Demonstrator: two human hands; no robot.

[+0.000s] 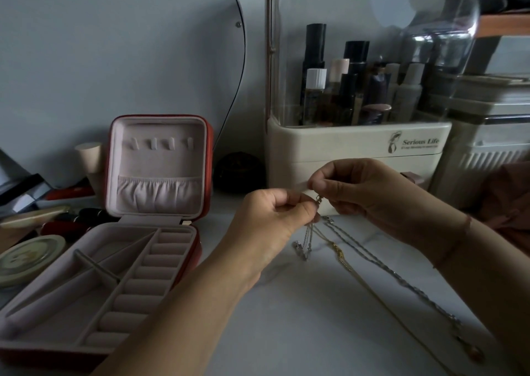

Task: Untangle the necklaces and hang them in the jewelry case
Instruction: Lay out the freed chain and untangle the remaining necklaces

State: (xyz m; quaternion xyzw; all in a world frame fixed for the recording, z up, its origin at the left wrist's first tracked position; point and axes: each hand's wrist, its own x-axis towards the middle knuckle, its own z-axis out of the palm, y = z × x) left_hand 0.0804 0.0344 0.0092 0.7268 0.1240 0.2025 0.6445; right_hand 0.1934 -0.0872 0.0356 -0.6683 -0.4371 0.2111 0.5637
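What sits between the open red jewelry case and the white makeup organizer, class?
In the head view, a dark round object sits between the jewelry case and the makeup organizer; too dim to identify.

A cream plastic cosmetics organizer (358, 143) with a clear domed lid (430, 17) stands at the back of the white marbled tabletop (301, 318). It holds upright black, white and beige bottles (315, 88). A dark round woven ball (238, 172) sits just to its left. At the far left lie a round pale-green tin (28, 258) and a beige cup (89, 157). A white ribbed storage unit (493, 146) stands at the right.
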